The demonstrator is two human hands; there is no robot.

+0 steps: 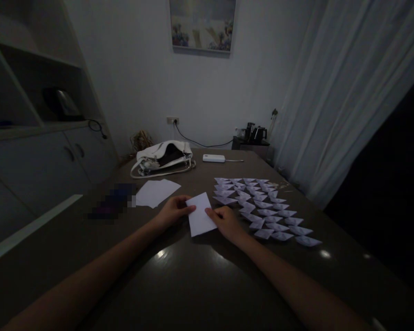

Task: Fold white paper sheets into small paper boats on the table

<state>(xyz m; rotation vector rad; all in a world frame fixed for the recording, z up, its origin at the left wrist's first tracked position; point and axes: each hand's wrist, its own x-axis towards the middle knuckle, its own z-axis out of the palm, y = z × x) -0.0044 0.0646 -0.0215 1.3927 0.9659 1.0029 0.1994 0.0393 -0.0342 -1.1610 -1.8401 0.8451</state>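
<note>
Between my two hands a white sheet of paper (200, 219) is held above the dark table (179, 285), tilted a little. My left hand (174, 211) grips its left edge, thumb on top and fingers behind. At the right edge my right hand (227, 222) pinches it the same way; the fingers under the paper are hidden. Several folded paper boats (267, 212) stand in rows just right of my right hand. Beyond my left hand lies a loose spread of white paper sheets (155, 192).
A white handbag (163, 158) lies open at the back left, near a white power bank (214, 158) with a short cable. A blurred-out dark object (113, 202) is at the left. Past the far edge stands a black kettle (258, 134); a curtain (317, 92) hangs at right.
</note>
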